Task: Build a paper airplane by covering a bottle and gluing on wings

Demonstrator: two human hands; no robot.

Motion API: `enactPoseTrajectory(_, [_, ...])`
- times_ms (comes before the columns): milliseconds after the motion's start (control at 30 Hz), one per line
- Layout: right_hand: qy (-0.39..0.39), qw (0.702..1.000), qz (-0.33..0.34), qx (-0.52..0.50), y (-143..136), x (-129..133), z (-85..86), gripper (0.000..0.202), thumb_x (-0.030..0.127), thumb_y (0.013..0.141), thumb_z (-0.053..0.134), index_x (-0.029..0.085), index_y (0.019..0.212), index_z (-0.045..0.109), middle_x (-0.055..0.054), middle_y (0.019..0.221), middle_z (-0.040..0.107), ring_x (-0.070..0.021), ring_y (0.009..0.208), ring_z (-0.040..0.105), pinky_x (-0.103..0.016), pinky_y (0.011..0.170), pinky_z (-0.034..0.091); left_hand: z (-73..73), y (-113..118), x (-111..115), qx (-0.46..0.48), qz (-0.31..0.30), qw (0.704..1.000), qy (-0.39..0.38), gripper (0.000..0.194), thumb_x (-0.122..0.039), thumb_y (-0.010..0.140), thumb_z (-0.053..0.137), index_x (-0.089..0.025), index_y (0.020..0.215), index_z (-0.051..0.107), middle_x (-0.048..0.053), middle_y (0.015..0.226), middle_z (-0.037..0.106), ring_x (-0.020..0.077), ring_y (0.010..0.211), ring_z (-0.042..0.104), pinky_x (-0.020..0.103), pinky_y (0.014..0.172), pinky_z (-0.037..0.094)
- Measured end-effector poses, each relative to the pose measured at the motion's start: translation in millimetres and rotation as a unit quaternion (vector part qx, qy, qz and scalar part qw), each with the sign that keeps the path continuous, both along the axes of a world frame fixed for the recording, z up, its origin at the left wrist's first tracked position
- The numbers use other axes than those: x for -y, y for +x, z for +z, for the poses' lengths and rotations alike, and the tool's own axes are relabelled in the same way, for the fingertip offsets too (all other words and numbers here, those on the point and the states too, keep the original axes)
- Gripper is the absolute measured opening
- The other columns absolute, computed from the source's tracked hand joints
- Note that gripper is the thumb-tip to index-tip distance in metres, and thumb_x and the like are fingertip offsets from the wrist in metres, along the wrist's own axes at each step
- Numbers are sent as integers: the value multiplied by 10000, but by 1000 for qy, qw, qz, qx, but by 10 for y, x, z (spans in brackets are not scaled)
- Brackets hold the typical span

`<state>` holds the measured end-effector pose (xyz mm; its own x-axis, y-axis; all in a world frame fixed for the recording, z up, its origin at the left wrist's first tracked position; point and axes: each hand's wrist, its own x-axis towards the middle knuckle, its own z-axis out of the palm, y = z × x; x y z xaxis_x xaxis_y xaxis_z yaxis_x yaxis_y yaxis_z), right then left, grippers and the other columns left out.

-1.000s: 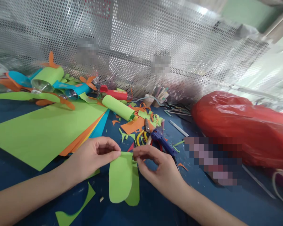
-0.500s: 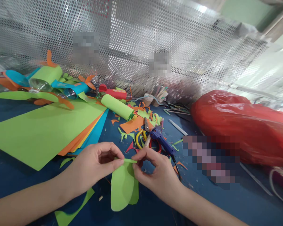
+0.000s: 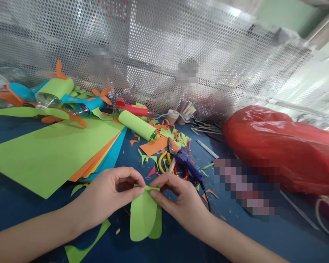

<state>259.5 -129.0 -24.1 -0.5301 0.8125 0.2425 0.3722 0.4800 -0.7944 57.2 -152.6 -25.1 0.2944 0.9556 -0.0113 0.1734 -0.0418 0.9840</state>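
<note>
Two overlapping rounded flaps of a green paper piece [image 3: 144, 217] hang between my hands over the blue table. My left hand [image 3: 112, 193] pinches its top edge at the left, thumb against fingertips. At the right of the same edge, my right hand [image 3: 178, 199] grips it between thumb and index finger, close to the left fingertips. Just beyond the hands lie a blue glue gun [image 3: 190, 164] and scissors with yellow and red handles [image 3: 162, 162]. A curved green offcut [image 3: 89, 244] rests below my left wrist.
Stacked coloured sheets [image 3: 57, 149] lie left, with paper-covered bottles behind. A green-wrapped bottle [image 3: 137, 125] and scraps are at centre. Cups of sticks [image 3: 185, 115] stand by a perforated metal screen [image 3: 153, 47]. A red plastic bag [image 3: 279, 146] fills the right side.
My right thumb and fingertips have moved slightly left along the paper's top edge, nearer my left hand. The hanging paper has lifted a little.
</note>
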Motion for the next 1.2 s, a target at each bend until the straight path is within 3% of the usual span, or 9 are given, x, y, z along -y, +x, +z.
enactPoseTrajectory(233, [50, 999, -11, 9, 5, 19, -3, 57, 183, 839, 599, 206, 839, 650, 0, 780, 705, -129, 695, 652, -223, 644, 507, 2, 5, -30, 10, 12, 1000, -17, 76, -263, 790, 631, -211, 845, 620, -13, 847, 637, 166, 846, 626, 267, 801, 509])
enactPoseTrajectory(600, [-22, 999, -34, 12, 35, -14, -24, 54, 217, 850, 595, 197, 871, 640, -4, 785, 688, -130, 712, 643, -228, 645, 505, 17, -9, -36, -24, 15, 1000, -1, 62, -246, 826, 587, -215, 864, 625, -7, 865, 659, 166, 859, 632, 262, 807, 498])
enactPoseTrajectory(733, [-71, 996, 35, -30, 33, -17, 6, 140, 250, 850, 605, 189, 975, 602, -16, 824, 672, -135, 756, 639, -237, 692, 518, -36, -27, -83, -4, 7, 1000, -6, 74, -258, 819, 608, -203, 856, 640, -2, 855, 670, 168, 842, 638, 267, 790, 507])
enactPoseTrajectory(867, [-37, 999, 23, -23, 17, -24, 24, 93, 212, 844, 588, 193, 933, 606, -8, 799, 644, -127, 719, 606, -229, 664, 496, -42, -31, -97, -4, 1, 1000, -3, 128, -292, 804, 629, -202, 895, 648, 18, 908, 691, 189, 882, 654, 295, 819, 513])
enactPoseTrajectory(1033, [-6, 998, -37, -55, 22, -40, 55, 71, 207, 829, 567, 192, 887, 604, -22, 806, 646, -143, 720, 605, -239, 657, 494, 176, -187, -281, -138, 37, 985, 97, 259, -405, 841, 560, -231, 1014, 642, 43, 1055, 703, 223, 978, 654, 353, 892, 506])
enactPoseTrajectory(1133, [-47, 995, -34, -80, 15, -41, 68, 59, 236, 820, 579, 195, 858, 596, -20, 784, 647, -147, 707, 611, -236, 642, 496, 284, -375, -602, -316, 72, 923, 207, 337, -442, 838, 528, -224, 1077, 622, 68, 1117, 687, 232, 937, 670, 357, 845, 530])
enactPoseTrajectory(1200, [-61, 995, -32, -77, 2, -42, 66, 64, 247, 814, 585, 193, 844, 599, -18, 768, 643, -144, 685, 602, -237, 629, 489, 300, -499, -876, -355, 111, 898, 233, 452, -475, 819, 543, -192, 1170, 577, 119, 1198, 636, 292, 1075, 608, 422, 936, 468])
